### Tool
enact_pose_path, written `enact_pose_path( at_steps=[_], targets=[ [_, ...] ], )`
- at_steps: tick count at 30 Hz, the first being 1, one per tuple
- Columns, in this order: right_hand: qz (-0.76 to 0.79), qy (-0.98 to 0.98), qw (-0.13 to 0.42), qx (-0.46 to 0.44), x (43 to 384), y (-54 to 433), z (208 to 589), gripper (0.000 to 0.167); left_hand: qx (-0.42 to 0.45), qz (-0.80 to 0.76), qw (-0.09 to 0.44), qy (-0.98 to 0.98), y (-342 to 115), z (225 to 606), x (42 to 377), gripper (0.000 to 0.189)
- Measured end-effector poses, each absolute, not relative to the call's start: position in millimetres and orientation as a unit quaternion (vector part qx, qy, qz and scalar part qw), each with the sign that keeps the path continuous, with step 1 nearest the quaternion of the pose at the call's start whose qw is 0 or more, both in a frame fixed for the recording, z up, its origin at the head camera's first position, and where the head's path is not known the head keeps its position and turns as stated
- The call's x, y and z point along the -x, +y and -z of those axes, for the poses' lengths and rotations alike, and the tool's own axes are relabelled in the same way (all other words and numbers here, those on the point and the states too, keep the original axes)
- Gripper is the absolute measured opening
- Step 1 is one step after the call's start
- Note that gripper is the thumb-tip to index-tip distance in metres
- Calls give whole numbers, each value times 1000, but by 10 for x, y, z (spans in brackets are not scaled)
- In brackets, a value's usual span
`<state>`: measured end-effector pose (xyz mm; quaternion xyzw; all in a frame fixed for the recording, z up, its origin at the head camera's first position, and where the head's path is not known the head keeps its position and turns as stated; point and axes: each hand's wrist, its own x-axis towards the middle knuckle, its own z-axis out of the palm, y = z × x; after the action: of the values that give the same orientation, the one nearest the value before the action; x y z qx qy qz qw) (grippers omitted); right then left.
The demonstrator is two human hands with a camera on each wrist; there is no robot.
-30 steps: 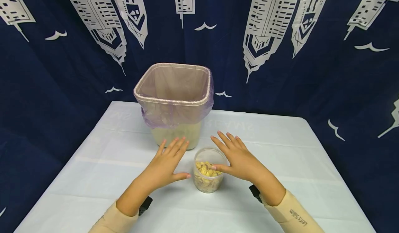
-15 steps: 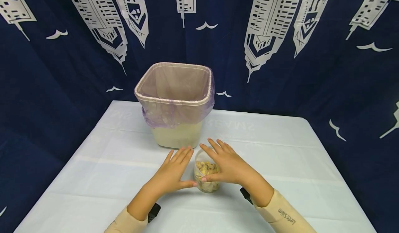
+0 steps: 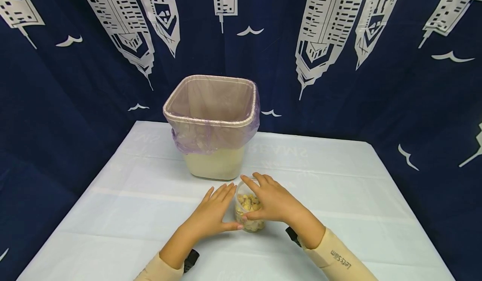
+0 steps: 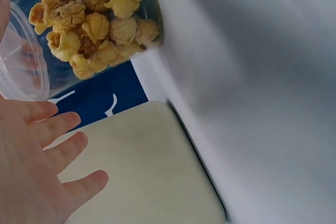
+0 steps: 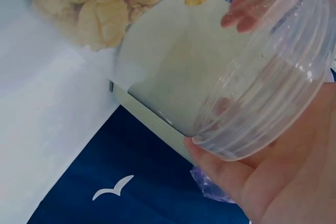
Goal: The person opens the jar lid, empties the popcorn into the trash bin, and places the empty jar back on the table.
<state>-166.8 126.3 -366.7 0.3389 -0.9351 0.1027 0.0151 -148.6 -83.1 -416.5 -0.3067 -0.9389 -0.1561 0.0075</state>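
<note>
A clear plastic jar (image 3: 253,226) stands upright on the table, part filled with yellow-brown popcorn (image 4: 89,24). Its wide, ridged rim (image 5: 283,87) faces up and has no lid on it. My right hand (image 3: 276,203) curves round the upper part of the jar from the right, thumb on the near side and fingers on the far side. In the right wrist view a fingertip lies right at the rim. To the jar's left is my left hand (image 3: 211,219), its fingers spread and fairly straight, thumb tip close by the jar's near wall.
Behind the jar stands a cream bin (image 3: 214,164) lined with a thin purple bag (image 3: 211,141). A white cloth (image 3: 331,197) covers the table. Beyond it hangs a dark blue curtain (image 3: 263,63) with white buildings and birds.
Both hands have moved inward toward the jar and a little lower. The right hand has come round the jar's upper part, while the jar and bin have stayed in place.
</note>
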Motion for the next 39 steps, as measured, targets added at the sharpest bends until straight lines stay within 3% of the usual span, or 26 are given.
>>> enact_pose_path(
  at_steps=[8,25,32,39],
  targets=[
    [-113,-942,28,-315,1659,1246,3656,92,311,173,20,-934,-807,4197,1464,101],
    [-248,-918,102,-293,1589,1327,3729,89,303,247,215,-895,-580,4224,1514,119],
    [-291,-902,138,-288,1549,1339,3787,90,308,215,295,-878,-538,4201,1542,110],
    [-305,-887,155,-310,1548,1346,3861,91,316,188,302,-879,-566,4134,1546,99]
  ],
)
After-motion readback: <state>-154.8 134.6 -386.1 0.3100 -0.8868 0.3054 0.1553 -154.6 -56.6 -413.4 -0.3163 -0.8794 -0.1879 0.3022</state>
